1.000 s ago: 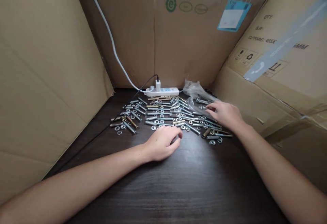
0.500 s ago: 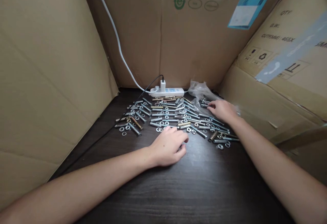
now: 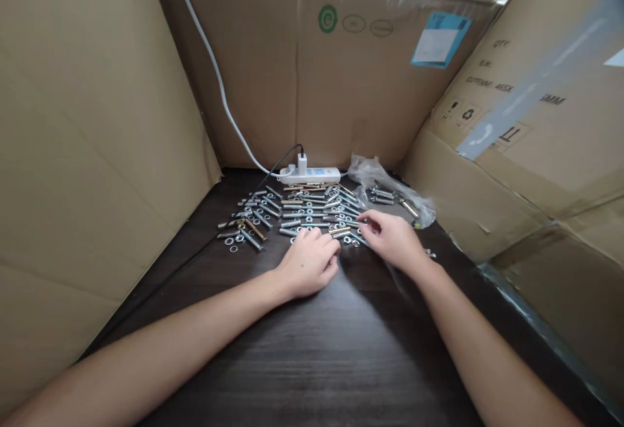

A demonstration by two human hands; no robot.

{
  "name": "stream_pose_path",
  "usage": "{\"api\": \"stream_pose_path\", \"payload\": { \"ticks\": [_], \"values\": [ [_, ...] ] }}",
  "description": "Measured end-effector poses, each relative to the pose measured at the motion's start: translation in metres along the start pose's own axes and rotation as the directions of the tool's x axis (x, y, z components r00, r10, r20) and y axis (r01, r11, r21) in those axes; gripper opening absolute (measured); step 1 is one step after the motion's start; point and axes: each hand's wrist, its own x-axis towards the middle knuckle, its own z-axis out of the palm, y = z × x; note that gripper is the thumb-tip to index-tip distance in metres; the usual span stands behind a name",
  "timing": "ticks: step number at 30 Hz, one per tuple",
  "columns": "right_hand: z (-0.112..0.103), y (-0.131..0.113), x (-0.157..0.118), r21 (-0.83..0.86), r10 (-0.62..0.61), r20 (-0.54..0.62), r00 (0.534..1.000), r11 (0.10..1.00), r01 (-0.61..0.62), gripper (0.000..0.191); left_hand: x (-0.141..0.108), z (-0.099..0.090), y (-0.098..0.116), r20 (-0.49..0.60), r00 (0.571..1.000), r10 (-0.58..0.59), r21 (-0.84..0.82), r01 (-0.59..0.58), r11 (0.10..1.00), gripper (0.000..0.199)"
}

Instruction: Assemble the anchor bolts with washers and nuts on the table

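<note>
Leftward from the plastic bag (image 3: 425, 211), the right hand (image 3: 390, 237) had moved nearer the left hand (image 3: 309, 262); both were curled, anything held impossible to tell; shiny silver and brassy bolts (image 3: 295, 215) lay in rows just beyond them

Left hand (image 3: 308, 263), right hand (image 3: 394, 240), left forearm (image 3: 185, 336) and right forearm (image 3: 480, 342), all bare; small dark spot (image 3: 301, 265) on left hand's back.

Cardboard walls (image 3: 361, 95) close three sides of a dark, softly gleaming tabletop (image 3: 312, 355).
</note>
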Motion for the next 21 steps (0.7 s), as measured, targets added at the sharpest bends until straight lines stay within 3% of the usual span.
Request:
{"api": "stream_pose_path", "payload": {
  "ticks": [3, 5, 7, 14, 17, 21],
  "values": [
    [0.005, -0.015, -0.006, 0.011, -0.027, -0.024, 0.999, 1.000, 0.028, 0.019, 0.006, -0.014, -0.015, -0.059, 0.995, -0.086, -0.008, 0.085, 0.996, 0.013],
    [0.008, -0.016, -0.008, 0.008, -0.046, -0.041, 0.998, 0.999, 0.047, 0.019, 0.008, -0.025, -0.030, -0.107, 0.959, -0.264, -0.021, 0.263, 0.965, 0.013],
    [0.008, -0.009, -0.009, -0.004, -0.051, -0.043, 0.998, 0.999, 0.051, 0.019, 0.004, -0.034, -0.044, -0.092, 0.926, -0.367, -0.043, 0.365, 0.930, 0.014],
    [0.001, 0.018, -0.013, 0.019, 0.016, 0.003, 1.000, 1.000, -0.016, 0.017, -0.034, -0.044, -0.070, -0.056, 0.914, -0.401, -0.110, 0.394, 0.913, 0.015],
    [0.005, 0.012, -0.015, 0.024, -0.029, 0.003, 1.000, 0.999, 0.029, 0.017, -0.039, -0.041, -0.079, -0.064, 0.901, -0.428, -0.084, 0.423, 0.902, 0.016],
    [0.021, -0.007, -0.017, 0.006, -0.142, 0.006, 0.990, 0.990, 0.142, 0.019, -0.037, -0.031, -0.080, -0.066, 0.937, -0.344, -0.018, 0.344, 0.939, 0.018]
  ]
}}
